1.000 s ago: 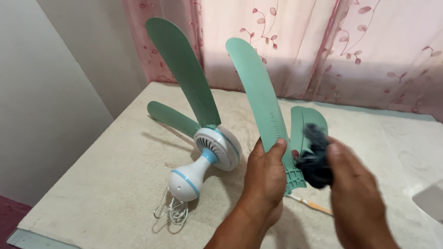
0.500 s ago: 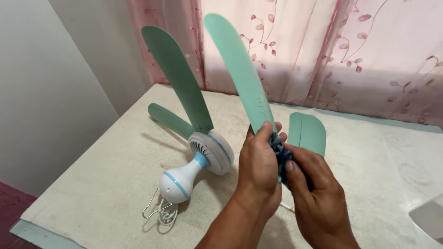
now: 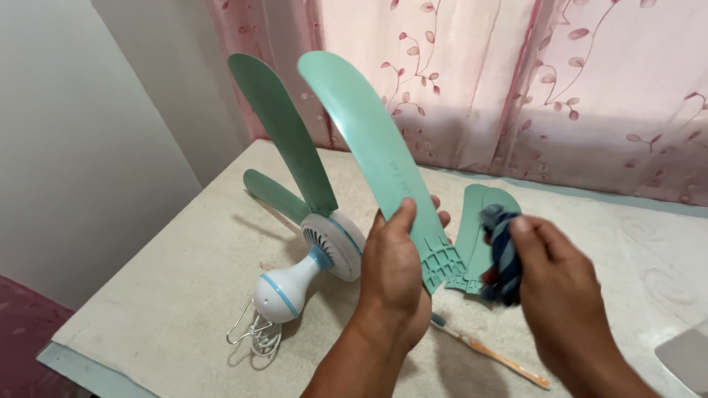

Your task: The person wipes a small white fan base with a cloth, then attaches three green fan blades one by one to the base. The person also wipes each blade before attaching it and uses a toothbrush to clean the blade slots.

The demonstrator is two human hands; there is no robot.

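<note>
Nearest us, our right hand (image 3: 560, 284) has its fingers bunched tight on a dark cloth (image 3: 503, 254), just right of the blade's ribbed root. Our left hand (image 3: 394, 269) clamps the loose green blade (image 3: 376, 147) low, thumb in front (tip tilted up-left). Beyond the fingers: toothbrush (image 3: 490, 352), spare blade (image 3: 476, 228), fan body (image 3: 313, 258) on the table (image 3: 184, 295). Risk, we judge: a one-handed grip so low lets hard wiping flex or twist the blade loose.

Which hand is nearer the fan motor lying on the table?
Left. The left hand, gripping a loose green blade, sits right beside the fan motor; the right hand, holding a dark cloth, is farther off.
</note>
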